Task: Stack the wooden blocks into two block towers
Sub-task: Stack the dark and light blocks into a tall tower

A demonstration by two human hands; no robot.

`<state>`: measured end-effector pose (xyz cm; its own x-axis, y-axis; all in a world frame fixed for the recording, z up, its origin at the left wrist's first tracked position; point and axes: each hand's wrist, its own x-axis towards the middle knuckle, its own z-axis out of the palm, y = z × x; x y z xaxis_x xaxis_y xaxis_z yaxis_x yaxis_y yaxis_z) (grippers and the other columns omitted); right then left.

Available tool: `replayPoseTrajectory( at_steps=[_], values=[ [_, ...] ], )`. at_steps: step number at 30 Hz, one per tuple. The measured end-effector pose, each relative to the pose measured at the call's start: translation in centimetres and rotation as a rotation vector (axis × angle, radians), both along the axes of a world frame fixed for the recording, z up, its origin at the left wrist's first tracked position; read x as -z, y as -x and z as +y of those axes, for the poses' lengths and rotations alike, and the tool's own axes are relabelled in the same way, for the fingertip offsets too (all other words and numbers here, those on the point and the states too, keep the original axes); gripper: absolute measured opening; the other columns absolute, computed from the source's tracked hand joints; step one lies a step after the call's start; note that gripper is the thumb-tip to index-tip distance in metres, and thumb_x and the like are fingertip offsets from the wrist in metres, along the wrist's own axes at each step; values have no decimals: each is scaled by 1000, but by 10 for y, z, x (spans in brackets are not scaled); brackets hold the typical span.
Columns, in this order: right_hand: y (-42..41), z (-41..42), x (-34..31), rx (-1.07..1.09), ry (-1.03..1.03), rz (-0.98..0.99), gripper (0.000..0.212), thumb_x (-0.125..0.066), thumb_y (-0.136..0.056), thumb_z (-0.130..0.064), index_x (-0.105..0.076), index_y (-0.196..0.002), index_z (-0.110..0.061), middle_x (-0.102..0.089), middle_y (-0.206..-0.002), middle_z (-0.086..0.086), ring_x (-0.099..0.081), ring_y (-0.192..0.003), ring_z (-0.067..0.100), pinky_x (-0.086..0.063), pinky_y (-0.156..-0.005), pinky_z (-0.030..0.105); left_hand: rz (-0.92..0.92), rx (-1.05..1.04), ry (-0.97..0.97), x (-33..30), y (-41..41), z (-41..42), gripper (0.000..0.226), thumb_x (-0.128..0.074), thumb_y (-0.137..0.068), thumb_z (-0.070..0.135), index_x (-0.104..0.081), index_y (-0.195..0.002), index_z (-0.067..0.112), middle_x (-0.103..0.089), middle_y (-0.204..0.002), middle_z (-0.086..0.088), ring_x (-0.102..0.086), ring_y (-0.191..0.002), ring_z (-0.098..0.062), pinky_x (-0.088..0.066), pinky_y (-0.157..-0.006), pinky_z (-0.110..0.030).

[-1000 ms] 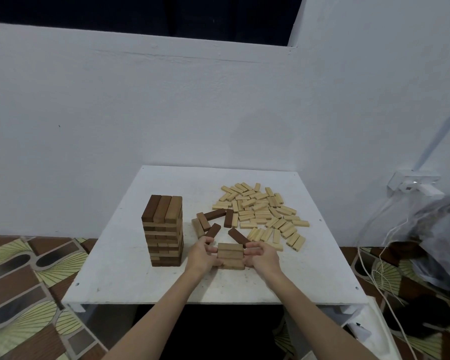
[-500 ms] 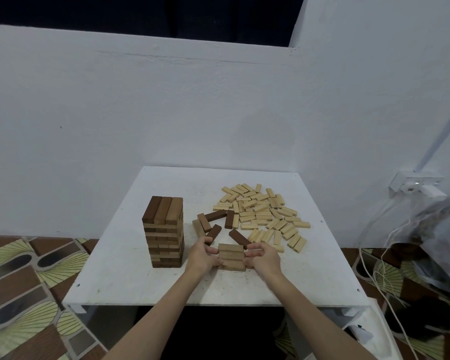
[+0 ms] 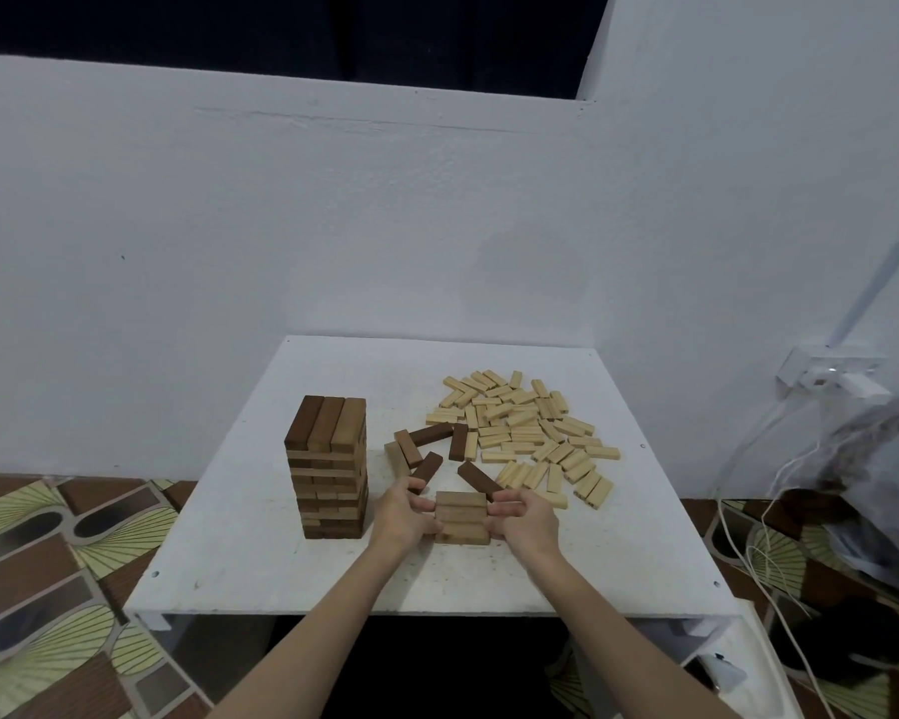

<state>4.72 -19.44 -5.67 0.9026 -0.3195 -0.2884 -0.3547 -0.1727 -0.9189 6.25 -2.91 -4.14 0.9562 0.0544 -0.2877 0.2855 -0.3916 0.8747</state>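
A tall tower of brown blocks [image 3: 327, 469] stands on the left part of the white table [image 3: 260, 563]. To its right, near the front, sits a low stack of brown blocks [image 3: 462, 517], a few layers high. My left hand [image 3: 405, 516] grips the stack's left side and my right hand [image 3: 526, 518] grips its right side, fingers curled against it. Several loose dark blocks [image 3: 426, 443] lie just behind the stack. A spread of pale blocks [image 3: 530, 433] covers the table's right back area.
A white wall rises directly behind the table. A wall socket [image 3: 831, 376] with white cables [image 3: 748, 537] hangs at the right, above a grey bag [image 3: 883, 490]. Patterned floor tiles [image 3: 48, 563] lie to the left.
Both hands stay clasped on the low stack's sides; only the fingers have shifted slightly. The blocks have not moved.
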Motion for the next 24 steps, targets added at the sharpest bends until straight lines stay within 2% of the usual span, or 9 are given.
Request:
replayPoseTrajectory(
  at_steps=[4,8,12,16,20,24],
  values=[
    [0,0,-1,-3,3,-1,31,-73,-69,8,-63,-82,-18,-69,-82,1,-67,-85,21,-57,-80,41,1,-6,4,0,0,0,58,-77,-68,-6,-53,-119,5,-65,-94,-10,-60,-90,-19,-47,-78,-25],
    [0,0,-2,-8,27,-2,31,-73,-69,7,-63,-83,-19,-69,-83,1,-66,-83,19,-58,-78,39,6,-3,9,0,-1,0,57,-77,-68,-7,-53,-118,5,-63,-88,-5,-60,-89,-19,-48,-77,-26],
    [0,0,-2,-4,0,4,31,-72,-69,9,-63,-83,-17,-69,-84,3,-67,-83,21,-58,-77,39,2,-6,4,1,0,-1,55,-76,-68,-7,-54,-117,5,-64,-93,-8,-60,-90,-19,-48,-74,-25],
    [1,-1,-2,2,-13,0,30,-72,-70,9,-63,-84,-17,-69,-85,3,-66,-84,20,-58,-75,37,-5,-4,-2,3,0,-1,53,-76,-69,-6,-54,-116,5,-64,-96,-9,-59,-89,-18,-45,-66,-17],
    [2,-1,-2,-1,-28,-10,30,-73,-70,8,-64,-85,-16,-70,-85,3,-67,-82,20,-57,-71,33,2,2,-14,1,0,-1,53,-75,-70,-6,-54,-117,6,-64,-99,-7,-58,-92,-18,-46,-72,-20],
    [2,-1,-2,7,-30,-11,29,-72,-71,8,-63,-85,-15,-69,-85,3,-66,-81,18,-57,-70,31,0,-10,-2,1,0,-1,52,-75,-70,-7,-55,-116,5,-64,-92,-5,-59,-91,-18,-44,-65,-18]
  ],
)
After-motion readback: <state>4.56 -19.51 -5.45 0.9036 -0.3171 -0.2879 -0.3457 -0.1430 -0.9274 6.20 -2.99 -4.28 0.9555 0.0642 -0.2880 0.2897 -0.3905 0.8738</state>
